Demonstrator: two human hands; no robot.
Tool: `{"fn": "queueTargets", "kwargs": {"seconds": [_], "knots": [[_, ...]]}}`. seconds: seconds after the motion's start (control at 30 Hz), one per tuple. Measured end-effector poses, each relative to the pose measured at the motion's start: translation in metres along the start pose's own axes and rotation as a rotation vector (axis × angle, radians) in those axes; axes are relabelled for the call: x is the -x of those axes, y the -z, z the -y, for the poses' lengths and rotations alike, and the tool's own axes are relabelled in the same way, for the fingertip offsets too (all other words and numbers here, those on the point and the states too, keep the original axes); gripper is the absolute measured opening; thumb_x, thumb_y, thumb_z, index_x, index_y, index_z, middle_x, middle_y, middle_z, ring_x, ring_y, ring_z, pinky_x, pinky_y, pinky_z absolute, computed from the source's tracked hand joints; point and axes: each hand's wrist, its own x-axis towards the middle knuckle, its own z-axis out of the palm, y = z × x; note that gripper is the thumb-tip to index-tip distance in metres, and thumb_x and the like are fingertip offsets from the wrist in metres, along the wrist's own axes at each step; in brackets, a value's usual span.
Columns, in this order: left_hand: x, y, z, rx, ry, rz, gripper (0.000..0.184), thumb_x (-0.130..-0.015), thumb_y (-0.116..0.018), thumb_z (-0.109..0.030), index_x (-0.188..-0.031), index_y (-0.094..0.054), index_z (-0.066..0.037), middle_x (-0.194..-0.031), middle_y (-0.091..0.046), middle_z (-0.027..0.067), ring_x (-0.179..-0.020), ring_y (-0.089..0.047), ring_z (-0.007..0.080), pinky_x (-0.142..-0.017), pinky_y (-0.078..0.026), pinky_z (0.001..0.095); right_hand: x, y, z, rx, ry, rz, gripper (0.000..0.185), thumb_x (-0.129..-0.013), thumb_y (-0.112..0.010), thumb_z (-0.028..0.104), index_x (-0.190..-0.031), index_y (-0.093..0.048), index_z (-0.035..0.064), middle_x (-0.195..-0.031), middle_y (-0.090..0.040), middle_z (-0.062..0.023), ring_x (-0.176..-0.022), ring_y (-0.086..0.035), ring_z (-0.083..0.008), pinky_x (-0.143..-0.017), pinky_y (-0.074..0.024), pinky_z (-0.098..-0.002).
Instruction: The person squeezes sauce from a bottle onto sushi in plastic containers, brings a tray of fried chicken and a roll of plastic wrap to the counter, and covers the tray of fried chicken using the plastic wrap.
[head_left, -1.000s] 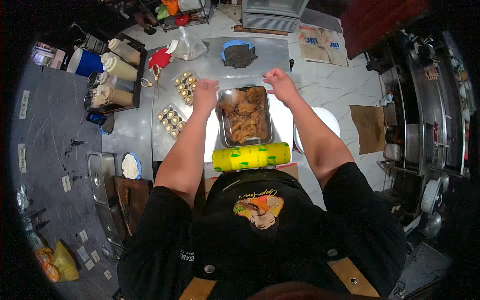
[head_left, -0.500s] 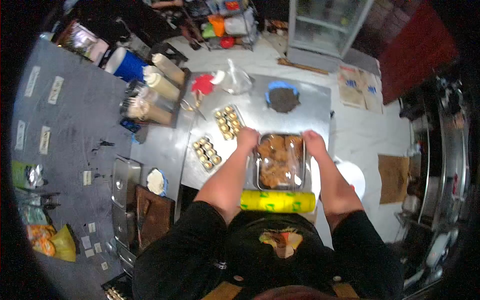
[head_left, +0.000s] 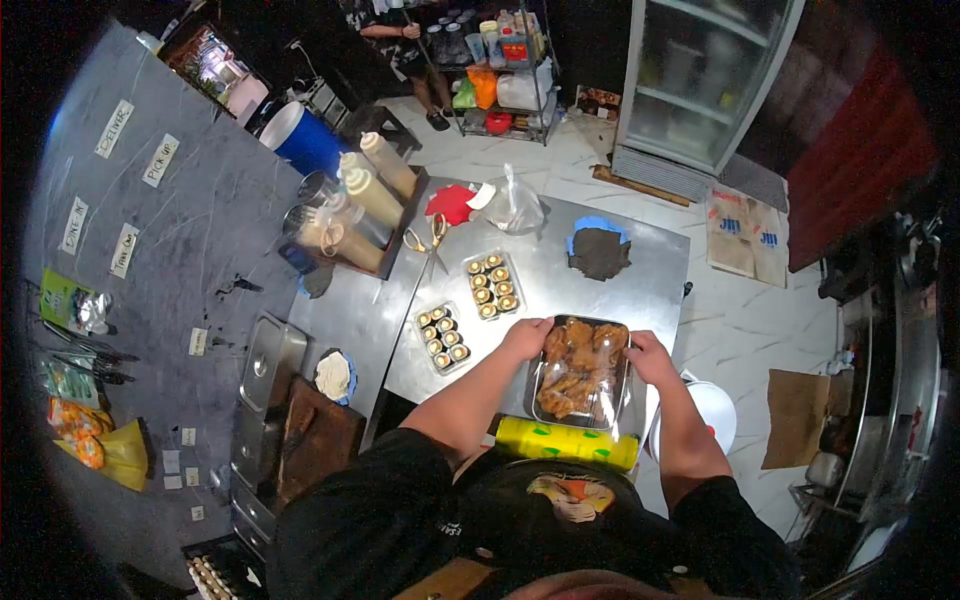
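A black tray of fried chicken (head_left: 582, 370) lies under shiny clear film near the table's front edge. My left hand (head_left: 527, 338) is closed at the tray's upper left corner, fingers curled on the rim and film. At the upper right side, my right hand (head_left: 650, 357) grips the edge the same way. Between the tray and my body lies a yellow roll of cling film (head_left: 567, 444) with green marks. Two clear packs of sushi rolls, a nearer one (head_left: 441, 337) and a farther one (head_left: 492, 285), sit to the left of the tray.
On the steel table (head_left: 560, 275) are scissors (head_left: 430, 240), a plastic bag (head_left: 512, 208) and a dark cloth (head_left: 600, 252). Squeeze bottles (head_left: 375, 195) stand at the left in a holder. A white round lid or bucket (head_left: 712, 415) is at the right. Another person (head_left: 405, 50) stands at the back.
My view has shifted, so the table appears lower and further right. Both hands have slid a little down the tray's sides towards me. The tray stays by the yellow roll.
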Motion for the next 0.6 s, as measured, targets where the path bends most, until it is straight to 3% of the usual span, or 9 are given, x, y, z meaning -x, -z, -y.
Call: {"fn": "queueTargets", "kwargs": {"seconds": [0.07,0.1,0.13,0.2,0.27,0.37,0.47,0.6], "knots": [[-0.004,-0.001,0.002,-0.008,0.034,0.057,0.056,-0.105,-0.051,-0.054,-0.116,-0.077,-0.006,-0.11,-0.075,0.0231,-0.105,-0.071,0.0382,-0.097,-0.053,0.0435,-0.007,-0.001,-0.016,0.159,0.015,0.057,0.032,-0.092,-0.066,0.022,-0.119,-0.074,0.0054,-0.128,-0.065,-0.0189,-0.121,-0.06,-0.0325,-0.109,-0.0461,-0.0385],[-0.007,-0.004,0.005,-0.005,0.029,0.061,0.056,-0.105,-0.051,-0.054,-0.116,-0.077,-0.006,-0.11,-0.075,0.0231,-0.105,-0.071,0.0382,-0.097,-0.053,0.0435,-0.01,0.002,-0.018,0.263,0.101,0.112,0.027,-0.095,-0.066,0.026,-0.106,-0.073,0.0025,-0.111,-0.07,-0.0182,-0.106,-0.066,-0.031,-0.099,-0.052,-0.0397],[-0.012,-0.006,0.008,-0.023,0.037,0.054,0.059,-0.105,-0.05,-0.056,-0.114,-0.077,-0.003,-0.108,-0.076,0.0231,-0.103,-0.071,0.0375,-0.096,-0.053,0.0434,-0.01,0.003,-0.019,0.267,0.099,0.107,0.027,-0.095,-0.066,0.026,-0.106,-0.073,0.0025,-0.111,-0.07,-0.0182,-0.106,-0.066,-0.031,-0.099,-0.052,-0.0397],[-0.016,-0.012,0.011,-0.037,0.043,0.044,0.063,-0.105,-0.05,-0.058,-0.112,-0.077,-0.001,-0.107,-0.076,0.023,-0.101,-0.072,0.0367,-0.094,-0.053,0.0433,-0.01,0.002,-0.02,0.105,-0.2,0.29,0.034,-0.1,-0.063,0.032,-0.095,-0.071,-0.0007,-0.087,-0.07,-0.0165,-0.082,-0.068,-0.0292,-0.081,-0.0561,-0.0389],[-0.018,-0.018,0.012,0.262,0.162,0.095,0.07,-0.104,-0.049,-0.062,-0.106,-0.076,0.002,-0.102,-0.076,0.0215,-0.096,-0.072,0.0337,-0.091,-0.053,0.0431,-0.003,0.009,-0.011,0.08,-0.233,0.262,0.037,-0.101,-0.061,0.034,-0.093,-0.07,-0.0013,-0.084,-0.07,-0.0161,-0.077,-0.068,-0.0284,-0.077,-0.0557,-0.0395],[-0.02,-0.028,0.021,0.345,0.117,0.092,0.075,-0.1,-0.054,-0.067,-0.101,-0.076,0.004,-0.094,-0.075,0.0192,-0.089,-0.069,0.0305,-0.086,-0.052,0.0442,0.003,-0.004,-0.001,-0.161,-0.309,0.208,0.041,-0.103,-0.058,0.035,-0.09,-0.069,-0.0022,-0.077,-0.07,-0.0131,-0.066,-0.066,-0.0237,-0.066,-0.0543,-0.0378],[-0.012,-0.027,0.013,0.353,0.184,0.079,0.079,-0.099,-0.054,-0.07,-0.111,-0.076,0.005,-0.112,-0.074,0.0227,-0.103,-0.069,0.031,-0.094,-0.051,0.042,0.007,-0.014,-0.038,-0.499,-0.345,0.192,0.031,-0.104,-0.059,0.029,-0.1,-0.07,0.0004,-0.076,-0.066,-0.0042,-0.065,-0.063,-0.0148,-0.061,-0.0527,-0.0304],[-0.002,-0.026,0.004,0.445,0.163,0.121,0.081,-0.1,-0.053,-0.07,-0.118,-0.073,0.006,-0.122,-0.073,0.0208,-0.111,-0.069,0.0299,-0.099,-0.051,0.0411,0.023,-0.013,-0.019,-0.568,-0.315,0.13,0.028,-0.106,-0.059,0.028,-0.106,-0.07,0.003,-0.075,-0.062,0.0001,-0.064,-0.059,-0.0109,-0.059,-0.0492,-0.0276]]}}
